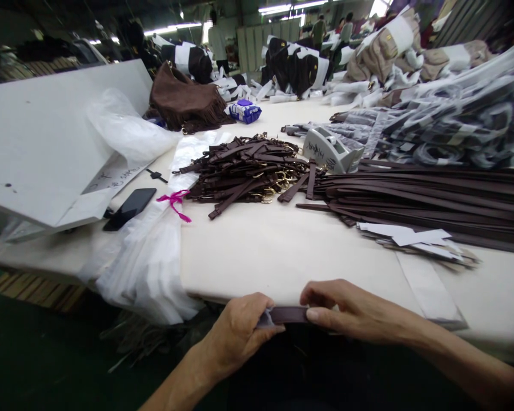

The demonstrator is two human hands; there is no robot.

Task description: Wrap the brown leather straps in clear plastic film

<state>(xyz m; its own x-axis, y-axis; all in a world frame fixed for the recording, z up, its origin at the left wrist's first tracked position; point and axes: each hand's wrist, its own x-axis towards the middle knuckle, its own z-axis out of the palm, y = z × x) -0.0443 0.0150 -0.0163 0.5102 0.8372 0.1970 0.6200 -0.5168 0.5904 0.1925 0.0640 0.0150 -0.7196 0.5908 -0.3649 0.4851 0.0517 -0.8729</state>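
A dark brown leather strap [289, 314] stretches between my two hands at the table's front edge. My left hand [246, 322] is closed around its left end, where a bit of clear plastic film [265, 318] shows between the fingers. On the strap's other end, my right hand [340, 311] pinches with thumb and fingers. Beyond the hands lies a heap of short brown straps [244, 165] with gold buckles. Long brown straps [428, 197] are stacked to the right, with white and tan strips [420, 242] in front of them.
A grey tape dispenser [332, 149] stands behind the straps. Plastic sleeves [149, 268], tied with pink string [175, 201], hang over the front edge. A phone [131, 209], a white board box [60, 137], a brown fringed bag [186, 97] and wrapped straps [458, 114] surround the work area.
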